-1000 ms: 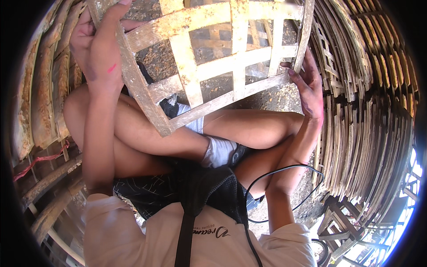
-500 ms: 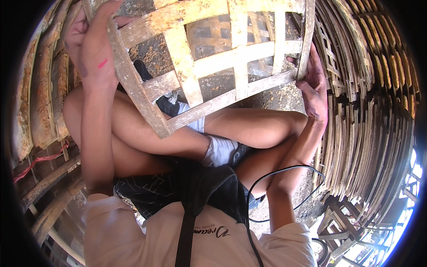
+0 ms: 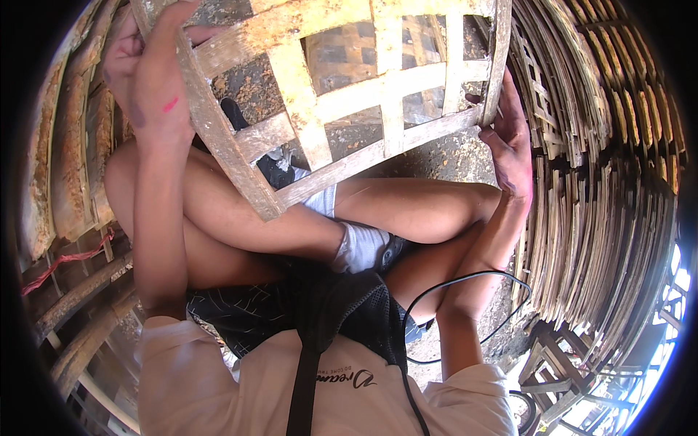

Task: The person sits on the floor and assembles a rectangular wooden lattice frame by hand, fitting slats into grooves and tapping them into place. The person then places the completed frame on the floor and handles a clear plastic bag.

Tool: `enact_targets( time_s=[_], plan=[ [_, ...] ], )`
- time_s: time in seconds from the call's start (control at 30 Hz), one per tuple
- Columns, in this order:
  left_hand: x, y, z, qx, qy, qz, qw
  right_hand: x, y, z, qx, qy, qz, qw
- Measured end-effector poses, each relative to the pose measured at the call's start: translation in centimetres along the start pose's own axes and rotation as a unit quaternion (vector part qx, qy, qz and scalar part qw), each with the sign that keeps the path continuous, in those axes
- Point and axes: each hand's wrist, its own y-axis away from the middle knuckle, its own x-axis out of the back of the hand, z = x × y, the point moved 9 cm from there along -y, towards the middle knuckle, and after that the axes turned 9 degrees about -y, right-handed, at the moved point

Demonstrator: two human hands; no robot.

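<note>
A wooden lattice frame [image 3: 356,161], with flat woven slats inside a weathered border, is held up and tilted above my crossed legs. My left hand [image 3: 149,83] is closed round its left side bar, the thumb lying along the bar's top and fingertips showing behind the slats. On the opposite side my right hand [image 3: 509,145] grips the right side bar near the corner, with a fingertip showing inside the lattice. The frame's far edge runs out of the picture. Through its gaps I see a dark sandal [image 3: 276,173] and gritty ground.
Tall stacks of similar wooden frames [image 3: 596,232] stand close on my right. More slatted pieces [image 3: 69,145] lean on my left, with a red string [image 3: 65,263] among them. A black cable [image 3: 465,276] loops over my right forearm. Beyond it lies a wooden stand [image 3: 556,370].
The lattice frame has shifted very slightly up and to the left in my hands. My right-hand fingers have moved a little on the bar, and both hands keep their hold.
</note>
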Motion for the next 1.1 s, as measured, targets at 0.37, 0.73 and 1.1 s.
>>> enact_targets(
  time_s=[0.37,0.73,1.1],
  plan=[
    [-0.2,0.3,-0.1,-0.013,-0.027,-0.009,1.0,0.1,0.2,-0.6,0.064,0.207,0.114,0.97],
    [-0.8,0.9,0.7,-0.041,-0.018,-0.005,0.999,1.3,1.1,-2.2,0.197,0.423,0.207,0.86],
    [-0.5,1.3,1.9,-0.073,-0.023,0.01,0.997,0.1,1.5,-3.3,0.208,0.376,0.283,0.858]
  ],
)
